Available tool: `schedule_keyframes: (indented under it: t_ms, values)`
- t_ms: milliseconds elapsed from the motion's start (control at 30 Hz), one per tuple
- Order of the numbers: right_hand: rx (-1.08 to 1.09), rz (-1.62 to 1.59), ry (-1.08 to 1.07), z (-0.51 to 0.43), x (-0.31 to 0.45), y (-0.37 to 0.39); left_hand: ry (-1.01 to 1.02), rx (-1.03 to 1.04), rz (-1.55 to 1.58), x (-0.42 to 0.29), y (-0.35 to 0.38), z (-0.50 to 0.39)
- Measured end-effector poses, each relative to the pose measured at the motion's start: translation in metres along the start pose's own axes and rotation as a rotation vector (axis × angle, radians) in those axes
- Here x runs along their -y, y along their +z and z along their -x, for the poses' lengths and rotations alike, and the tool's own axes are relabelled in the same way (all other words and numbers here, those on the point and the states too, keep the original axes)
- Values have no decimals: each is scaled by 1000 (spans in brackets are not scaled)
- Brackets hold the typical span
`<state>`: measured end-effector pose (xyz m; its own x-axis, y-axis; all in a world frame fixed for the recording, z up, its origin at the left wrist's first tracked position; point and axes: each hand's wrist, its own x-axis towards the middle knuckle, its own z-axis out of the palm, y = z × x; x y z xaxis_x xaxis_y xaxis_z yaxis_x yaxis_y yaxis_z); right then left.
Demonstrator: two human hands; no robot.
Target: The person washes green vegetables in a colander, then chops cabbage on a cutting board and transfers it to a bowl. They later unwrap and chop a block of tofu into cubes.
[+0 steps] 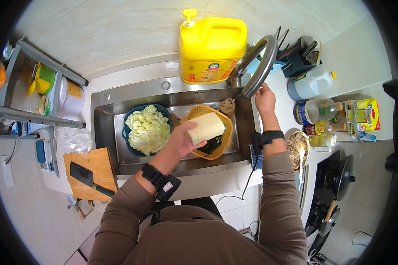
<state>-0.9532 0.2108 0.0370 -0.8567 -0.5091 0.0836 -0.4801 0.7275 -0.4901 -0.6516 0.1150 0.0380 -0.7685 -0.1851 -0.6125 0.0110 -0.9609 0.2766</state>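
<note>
My left hand (185,139) holds a pale white block, possibly tofu (206,128), above a yellow plastic colander (228,145) in the steel sink (132,168). Dark leafy greens (212,147) lie in that colander, partly hidden by the block. To its left, a blue basket (123,132) is heaped with torn Chinese cabbage (148,131). My right hand (264,96) is raised at the end of the curved metal faucet (265,66), at the sink's right side; its fingertips are partly hidden behind the spout. A brownish porous piece (227,106) rests behind the colander.
A cleaver (82,174) lies on a wooden cutting board (102,159) at the left. A big yellow detergent jug (212,49) stands behind the sink. On the right are bottles (313,111), a bowl of food with a white spoon (297,145) and a stove (321,192). A metal rack (41,121) stands left.
</note>
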Motion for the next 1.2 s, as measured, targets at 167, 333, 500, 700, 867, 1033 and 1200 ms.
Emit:
schedule_keyframes:
  t_ms: [167, 333, 500, 700, 867, 1033, 1200]
  values:
    - [-70, 55, -151, 9, -8, 6, 73, -40, 129, -11, -15, 6]
    - [-22, 7, -163, 15, -6, 8, 110, -83, 152, -4, 7, -15]
    - [-9, -37, -180, 17, -9, 9, 115, -27, 160, 7, 22, -37]
    - [35, -27, -203, 17, -10, 4, 106, -89, 157, 10, 38, -49]
    - [24, 3, -291, 15, -12, 1, 108, -105, 141, 7, 31, -33]
    - [-10, 113, -222, 6, -4, -7, 50, -188, 154, 4, 17, -23]
    - [-18, 122, -42, 13, 11, -6, 106, -174, -26, 3, -2, -6]
